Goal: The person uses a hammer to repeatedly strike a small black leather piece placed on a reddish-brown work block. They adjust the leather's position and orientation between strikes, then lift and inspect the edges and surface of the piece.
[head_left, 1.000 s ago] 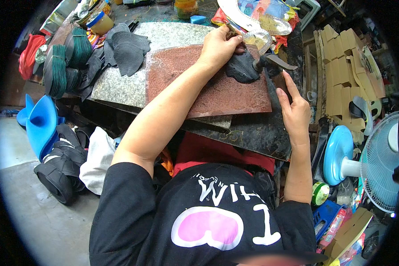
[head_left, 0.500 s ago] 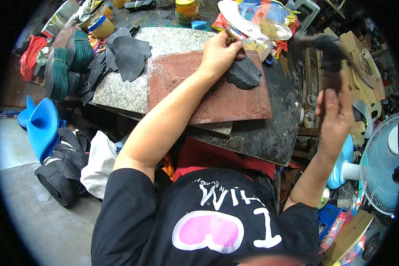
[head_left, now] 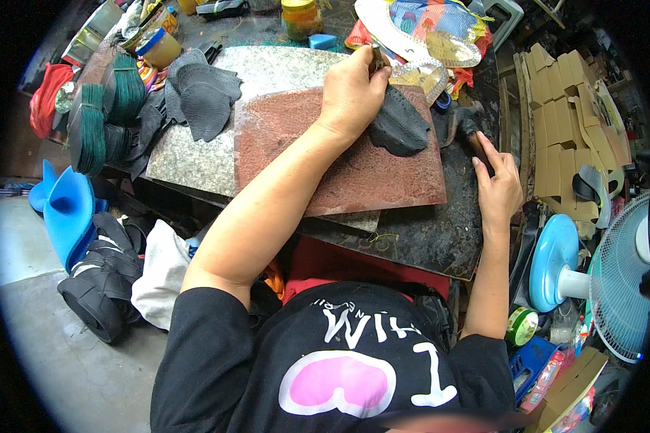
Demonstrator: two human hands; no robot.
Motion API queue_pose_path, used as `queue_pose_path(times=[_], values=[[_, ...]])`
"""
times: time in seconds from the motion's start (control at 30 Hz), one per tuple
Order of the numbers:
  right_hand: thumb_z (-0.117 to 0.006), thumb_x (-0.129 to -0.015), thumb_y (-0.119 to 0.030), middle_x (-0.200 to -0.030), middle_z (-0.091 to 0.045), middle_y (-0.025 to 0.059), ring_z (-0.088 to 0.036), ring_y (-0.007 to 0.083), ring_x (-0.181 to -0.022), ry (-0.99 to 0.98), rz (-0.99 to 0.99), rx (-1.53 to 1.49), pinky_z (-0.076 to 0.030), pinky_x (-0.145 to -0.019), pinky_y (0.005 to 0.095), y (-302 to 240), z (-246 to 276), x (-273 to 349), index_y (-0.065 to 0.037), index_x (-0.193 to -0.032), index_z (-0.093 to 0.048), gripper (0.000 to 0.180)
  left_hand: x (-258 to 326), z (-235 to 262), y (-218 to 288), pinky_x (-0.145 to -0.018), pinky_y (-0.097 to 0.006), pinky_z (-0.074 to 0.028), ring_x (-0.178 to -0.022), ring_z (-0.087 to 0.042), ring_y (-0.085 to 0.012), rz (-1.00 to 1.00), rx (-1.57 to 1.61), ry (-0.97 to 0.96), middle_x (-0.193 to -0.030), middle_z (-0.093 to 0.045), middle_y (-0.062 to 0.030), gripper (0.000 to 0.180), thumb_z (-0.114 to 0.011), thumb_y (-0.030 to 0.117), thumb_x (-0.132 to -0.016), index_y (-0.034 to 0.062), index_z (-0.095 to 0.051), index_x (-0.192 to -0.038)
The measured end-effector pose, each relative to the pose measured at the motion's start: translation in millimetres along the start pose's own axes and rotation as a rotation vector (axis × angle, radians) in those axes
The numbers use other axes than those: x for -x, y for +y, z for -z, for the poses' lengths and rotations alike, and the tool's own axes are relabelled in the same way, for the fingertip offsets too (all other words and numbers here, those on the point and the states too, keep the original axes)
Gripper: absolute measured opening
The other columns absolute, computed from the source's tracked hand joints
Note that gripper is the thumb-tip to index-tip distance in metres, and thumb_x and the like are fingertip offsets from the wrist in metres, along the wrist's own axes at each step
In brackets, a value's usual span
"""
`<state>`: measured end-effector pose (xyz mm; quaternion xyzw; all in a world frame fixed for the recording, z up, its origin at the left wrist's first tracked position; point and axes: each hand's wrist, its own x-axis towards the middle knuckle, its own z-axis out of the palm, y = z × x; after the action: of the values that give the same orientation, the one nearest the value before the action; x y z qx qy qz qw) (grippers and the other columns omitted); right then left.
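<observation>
My left hand [head_left: 350,90] presses down on a dark grey leather piece [head_left: 399,128] that lies at the far right corner of a reddish stone slab [head_left: 318,166]. Its fingers pinch a small metal punch [head_left: 377,56] upright at the leather's far edge. My right hand [head_left: 500,186] rests on the dark bench top [head_left: 412,238] to the right of the slab. It grips the handle of a hammer [head_left: 469,126], whose dark head lies low beside the leather.
A grey granite slab [head_left: 195,155] lies left of the red one, with a pile of dark leather cut-outs [head_left: 198,94] and green cord bundles [head_left: 97,119]. Cardboard patterns [head_left: 567,126] and a blue fan [head_left: 599,274] stand right. Jars [head_left: 300,14] and colourful scraps sit at the back.
My right hand lifted the hammer up at the right half a second ago and has brought it back down beside the leather. My left hand stayed on the leather with the punch.
</observation>
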<state>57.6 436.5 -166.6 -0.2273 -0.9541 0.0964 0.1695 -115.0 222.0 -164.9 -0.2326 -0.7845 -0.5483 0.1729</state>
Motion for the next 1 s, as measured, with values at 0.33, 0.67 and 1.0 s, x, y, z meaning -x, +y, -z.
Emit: queue_pose_path(times=[0.33, 0.67, 1.0], values=[[-0.070, -0.083, -0.031, -0.095, -0.063, 0.0039, -0.057, 0.0252, -0.094, 0.187, 0.458, -0.141, -0.046, -0.082, 0.0368, -71.2, -11.3, -23.1, -0.012, -0.097, -0.074, 0.023, -1.6, -3.5, -3.0, -0.074, -0.040, -0.052, -0.080, -0.069, -0.0321, 0.121, 0.203, 0.056, -0.084, -0.069, -0.0186, 0.016, -0.066, 0.012, -0.083, -0.0002, -0.065, -0.094], [-0.076, -0.077, -0.018, -0.091, -0.065, 0.0051, -0.058, 0.0260, -0.089, 0.166, 0.385, -0.499, -0.045, -0.081, 0.0382, -64.0, -39.0, -23.1, -0.008, -0.087, -0.067, 0.017, 0.5, -6.1, -2.7, -0.076, -0.045, -0.051, -0.085, -0.065, -0.0407, 0.116, 0.023, -0.008, -0.086, -0.067, -0.0225, 0.020, -0.066, 0.017, -0.084, -0.0008, -0.063, -0.092], [-0.074, -0.083, -0.005, -0.080, -0.065, 0.0013, -0.058, 0.0085, -0.074, 0.074, 0.218, -0.981, -0.046, -0.070, 0.0242, -66.7, -43.3, -15.5, -0.003, -0.086, -0.066, 0.009, 1.5, -12.2, -5.4, -0.074, -0.042, -0.050, -0.087, -0.065, -0.0394, -0.133, -0.015, 0.019, -0.091, -0.066, -0.0229, 0.017, -0.063, 0.008, -0.089, -0.0012, -0.056, -0.102]])
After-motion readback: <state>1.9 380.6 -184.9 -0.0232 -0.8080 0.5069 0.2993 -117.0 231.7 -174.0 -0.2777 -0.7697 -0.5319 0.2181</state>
